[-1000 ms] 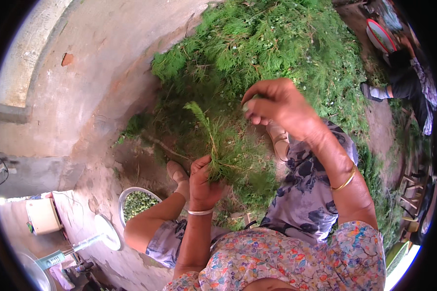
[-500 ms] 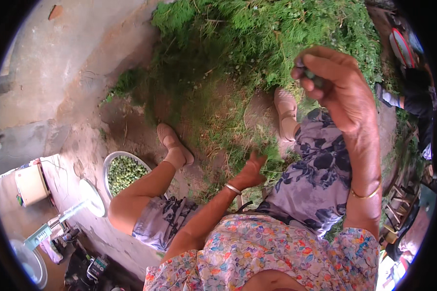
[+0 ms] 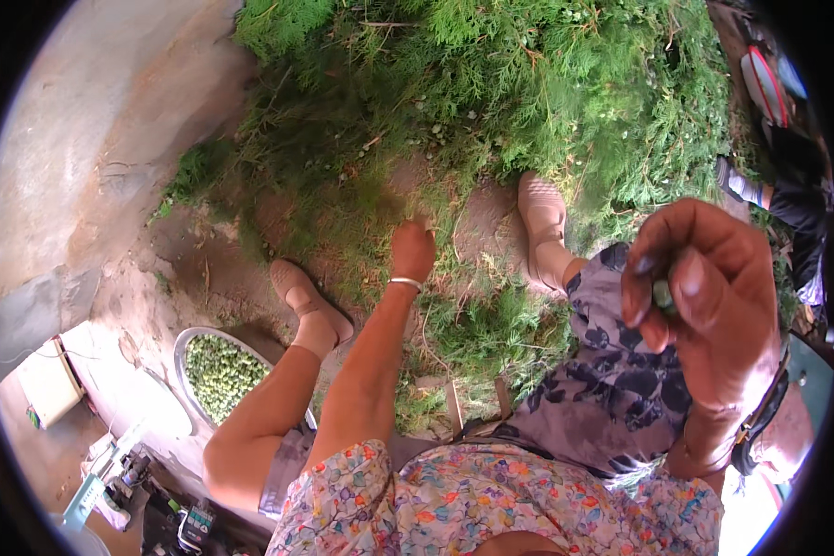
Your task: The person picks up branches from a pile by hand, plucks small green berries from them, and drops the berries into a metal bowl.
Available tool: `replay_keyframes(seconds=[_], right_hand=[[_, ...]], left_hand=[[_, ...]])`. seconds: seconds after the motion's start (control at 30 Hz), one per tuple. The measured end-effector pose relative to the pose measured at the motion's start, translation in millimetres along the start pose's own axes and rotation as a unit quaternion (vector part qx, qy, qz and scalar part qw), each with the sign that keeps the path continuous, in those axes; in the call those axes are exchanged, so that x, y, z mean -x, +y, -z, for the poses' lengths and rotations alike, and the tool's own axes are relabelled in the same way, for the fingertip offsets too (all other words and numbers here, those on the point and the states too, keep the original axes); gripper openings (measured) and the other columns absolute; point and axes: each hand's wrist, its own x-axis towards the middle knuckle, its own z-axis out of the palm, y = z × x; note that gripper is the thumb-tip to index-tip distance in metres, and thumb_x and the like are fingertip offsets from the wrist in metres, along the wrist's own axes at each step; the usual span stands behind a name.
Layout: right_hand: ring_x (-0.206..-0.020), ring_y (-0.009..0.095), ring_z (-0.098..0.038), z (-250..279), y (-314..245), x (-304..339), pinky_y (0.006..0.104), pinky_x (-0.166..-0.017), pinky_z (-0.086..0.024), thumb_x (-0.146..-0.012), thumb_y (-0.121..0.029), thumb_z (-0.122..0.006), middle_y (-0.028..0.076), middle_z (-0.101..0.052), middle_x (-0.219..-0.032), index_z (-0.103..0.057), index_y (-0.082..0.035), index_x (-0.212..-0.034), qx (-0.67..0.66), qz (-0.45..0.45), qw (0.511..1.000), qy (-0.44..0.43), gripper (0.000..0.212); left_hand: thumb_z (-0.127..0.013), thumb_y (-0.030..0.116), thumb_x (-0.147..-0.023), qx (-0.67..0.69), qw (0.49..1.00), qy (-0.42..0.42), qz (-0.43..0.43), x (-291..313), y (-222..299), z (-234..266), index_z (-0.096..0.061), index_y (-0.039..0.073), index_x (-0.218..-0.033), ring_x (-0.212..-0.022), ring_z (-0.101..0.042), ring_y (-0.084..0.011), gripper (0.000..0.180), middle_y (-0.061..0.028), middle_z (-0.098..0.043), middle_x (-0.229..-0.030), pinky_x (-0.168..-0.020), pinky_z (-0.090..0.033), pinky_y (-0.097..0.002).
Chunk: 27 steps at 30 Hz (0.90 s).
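Observation:
Raised close at the right, my right hand (image 3: 709, 296) has its fingers curled round a small green cone (image 3: 663, 295); whether more lie inside the palm is hidden. My left hand (image 3: 413, 250), wearing a silver bangle, reaches out low between my feet. Its fingers are closed, and what they grip is hidden by the back of the hand. Blurred green foliage shows just beyond it. A large heap of leafy evergreen branches (image 3: 528, 83) covers the ground ahead, with pale cones dotted among the sprays. Loose sprigs (image 3: 500, 334) lie between my legs.
A pale oval basin (image 3: 183, 375) of green cones (image 3: 222, 375) stands beside my left leg. Left of it is a concrete wall (image 3: 111, 139). My shoes (image 3: 310, 301) rest on earth strewn with clippings. Another person's leg (image 3: 788, 204) shows at the far right.
My right hand has come down and nearer, still closed round the cone. My left hand has moved forward and left, away from the sprigs between my legs. The view has shifted slightly.

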Motion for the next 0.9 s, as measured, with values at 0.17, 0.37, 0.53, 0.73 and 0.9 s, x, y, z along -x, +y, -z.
replay_keyframes(seconds=[0.17, 0.37, 0.53, 0.73, 0.9], right_hand=[[-0.042, 0.01, -0.051, -4, -2, -1, 0.0168, -0.035, -0.035, -0.075, -0.046, -0.072, 0.012, -0.059, -0.061, -0.054, 0.007, -0.083, -0.002, -0.023, 0.999, 0.028, 0.057], [-0.046, 0.011, -0.055, -10, -1, 0, 0.0172, -0.037, -0.038, -0.072, -0.047, -0.074, 0.012, -0.06, -0.063, -0.055, 0.007, -0.081, -0.014, -0.04, 0.999, 0.026, 0.058], [-0.049, 0.011, -0.052, -5, 2, 2, 0.0195, -0.041, -0.039, -0.084, -0.047, -0.062, 0.012, -0.059, -0.067, -0.053, 0.006, -0.088, -0.028, -0.053, 0.997, 0.041, 0.054], [-0.066, 0.017, -0.058, -5, 14, -9, 0.0246, -0.054, -0.045, -0.093, -0.042, -0.047, 0.013, -0.06, -0.079, -0.053, 0.005, -0.096, -0.142, -0.108, 0.982, 0.068, 0.048], [-0.067, 0.018, -0.055, -8, 7, -10, 0.0252, -0.048, -0.042, -0.094, -0.04, -0.044, 0.015, -0.058, -0.076, -0.052, 0.005, -0.091, -0.215, -0.196, 0.953, 0.083, 0.046]], left_hand=[[-0.064, 0.009, -0.077, -0.139, 0.984, -0.067, 0.093, -24, 17, -17, -0.057, -0.002, -0.095, -0.081, -0.062, -0.0372, 0.022, -0.0239, -0.06, -0.083, -0.069, -0.051, -0.0461], [-0.064, 0.011, -0.078, -0.029, 0.988, -0.055, 0.138, -8, -15, 3, -0.055, -0.002, -0.073, -0.068, -0.065, -0.0278, 0.017, -0.0194, -0.061, -0.07, -0.054, -0.051, -0.0399], [-0.06, 0.013, -0.087, 0.431, 0.856, 0.012, 0.286, 1, 58, 76, -0.057, -0.002, -0.082, -0.05, -0.052, -0.0114, 0.016, -0.0053, -0.055, -0.063, -0.042, -0.038, -0.0247], [-0.059, 0.005, -0.085, 0.431, 0.884, 0.146, -0.108, 21, 210, 184, -0.059, -0.004, -0.102, -0.058, -0.057, -0.0096, 0.019, -0.0055, -0.062, -0.072, -0.049, -0.044, -0.0218], [-0.062, 0.005, -0.082, 0.448, 0.851, 0.105, -0.253, 18, 253, 215, -0.063, -0.002, -0.104, -0.064, -0.061, -0.0087, 0.023, -0.0059, -0.065, -0.075, -0.054, -0.047, -0.0221]])
